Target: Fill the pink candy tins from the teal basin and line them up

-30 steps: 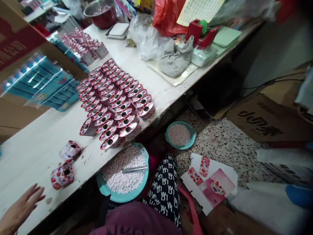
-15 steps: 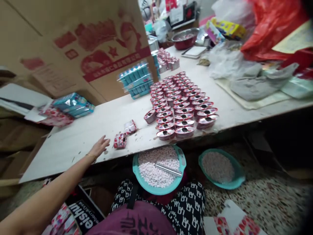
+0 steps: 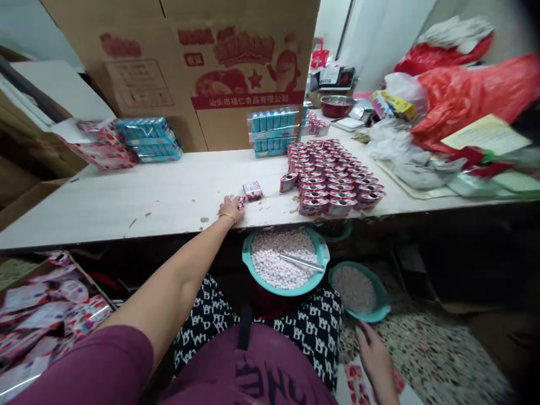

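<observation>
On the white table, my left hand [image 3: 228, 209] is closed over a small red-and-white pack [image 3: 241, 203], partly hidden by the fingers. Just beyond it lies another small wrapped pack [image 3: 252, 191]. At the lower right, my right hand [image 3: 375, 357] hangs low over a strawberry-printed carton piece [image 3: 358, 382], fingers apart and nothing visible in them. Near my knees, below the table edge, a turquoise basin [image 3: 248, 263] holds small white pellets [image 3: 276, 273] with a metal tube [image 3: 301, 262] lying across them. Rows of oval red-rimmed containers [image 3: 333, 174] stand on the table to the right.
A big cardboard box [image 3: 169, 67] stands behind the table. Blue wrapped packs [image 3: 274, 132] lean against it, with more blue packs [image 3: 149, 140] at left. A second turquoise basin [image 3: 382, 306] sits on the floor. A carton of packs [image 3: 46, 315] is at lower left; plastic bags [image 3: 472, 95] crowd the right.
My left hand has moved right and closed on the nearer small pack, where it was reaching with fingers out. My right hand has come into view at lower right. The view has turned left.
</observation>
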Demonstrator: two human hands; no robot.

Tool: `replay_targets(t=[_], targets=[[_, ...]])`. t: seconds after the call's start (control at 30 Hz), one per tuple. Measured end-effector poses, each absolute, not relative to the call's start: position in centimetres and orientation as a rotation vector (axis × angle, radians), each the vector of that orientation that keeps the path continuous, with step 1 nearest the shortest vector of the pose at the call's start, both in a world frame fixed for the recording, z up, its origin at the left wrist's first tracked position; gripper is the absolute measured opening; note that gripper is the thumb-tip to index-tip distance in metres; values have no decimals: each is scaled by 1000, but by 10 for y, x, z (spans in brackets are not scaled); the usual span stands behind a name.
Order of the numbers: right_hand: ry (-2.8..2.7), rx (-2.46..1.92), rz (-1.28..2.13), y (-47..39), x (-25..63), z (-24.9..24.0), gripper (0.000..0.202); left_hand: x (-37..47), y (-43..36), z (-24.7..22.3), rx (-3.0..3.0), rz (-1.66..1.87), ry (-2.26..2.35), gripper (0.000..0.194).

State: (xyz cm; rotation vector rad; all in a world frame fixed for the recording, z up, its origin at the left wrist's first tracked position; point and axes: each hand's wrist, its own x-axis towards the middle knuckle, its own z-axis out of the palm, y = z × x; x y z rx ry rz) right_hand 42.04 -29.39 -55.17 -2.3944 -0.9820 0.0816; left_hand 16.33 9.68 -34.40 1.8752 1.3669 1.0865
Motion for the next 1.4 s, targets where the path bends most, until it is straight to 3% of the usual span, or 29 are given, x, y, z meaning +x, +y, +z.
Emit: replay_targets(t=[0.17,0.3,0.47,0.63,0.93,1.4], targets=[[-1485,-2127,-284,-211,406,-479,41,134,46,-352,1143,1121,753,48],[-1770,-2421,-398,-144,388,-456,37,101,-11,-396,895,896,374,51],[-1815,-2620,-232,-131,405,-442,31,104,-43,-450,859,825,582,52],[-1750,-2732,-141,-149,425,-420,33,127,-17,-474,1245,951,761,57],[-1526,-2609,147,-58,405,-483,33,191,25,-494,1285,843,750,60],[-1357,-2096,483,-57,423,-513,21,194,17,-476,1338,843,658,57]])
